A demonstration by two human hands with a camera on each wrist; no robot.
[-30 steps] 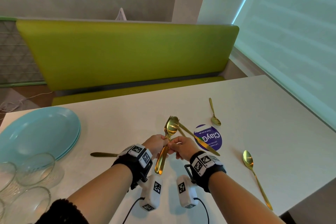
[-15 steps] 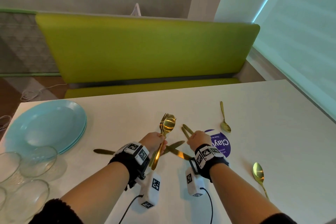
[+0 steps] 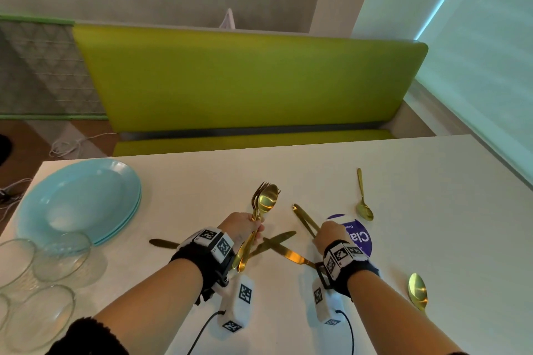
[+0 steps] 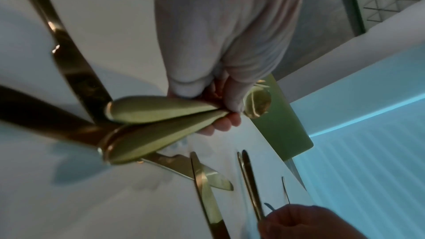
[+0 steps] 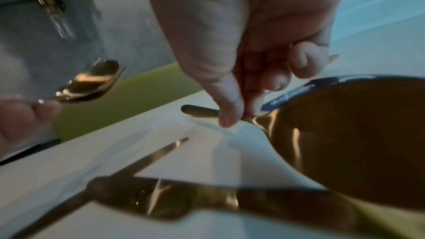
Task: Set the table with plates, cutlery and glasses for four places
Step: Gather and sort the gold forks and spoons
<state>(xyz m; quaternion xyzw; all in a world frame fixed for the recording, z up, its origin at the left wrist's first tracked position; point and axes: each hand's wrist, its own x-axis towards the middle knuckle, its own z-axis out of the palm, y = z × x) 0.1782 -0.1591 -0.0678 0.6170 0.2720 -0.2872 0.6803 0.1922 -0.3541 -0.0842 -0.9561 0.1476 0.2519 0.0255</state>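
Note:
My left hand (image 3: pixel 245 228) grips a bundle of gold forks and a spoon (image 3: pixel 264 202) by the handles, heads pointing away from me; the handle ends (image 4: pixel 161 112) show in the left wrist view. My right hand (image 3: pixel 328 235) pinches two thin gold spoon handles (image 3: pixel 302 219) just above the table, thumb and fingers (image 5: pixel 230 112) closed on them, a spoon bowl (image 5: pixel 345 134) close to the wrist. Two gold knives (image 3: pixel 277 241) lie crossed between my hands. Turquoise plates (image 3: pixel 78 199) are stacked at the left, with clear glasses (image 3: pixel 43 268) in front of them.
A third knife (image 3: pixel 161 243) lies left of my left wrist. Single gold spoons lie at the right (image 3: pixel 364 204) and near right (image 3: pixel 417 291). A purple round sticker (image 3: pixel 360 236) is on the white table (image 3: pixel 447 210). A green bench (image 3: pixel 245 81) runs along the far edge.
My hands, which met at the bundle, have parted. The right hand has moved right and down with thin handles in it; the left keeps the forks and spoon.

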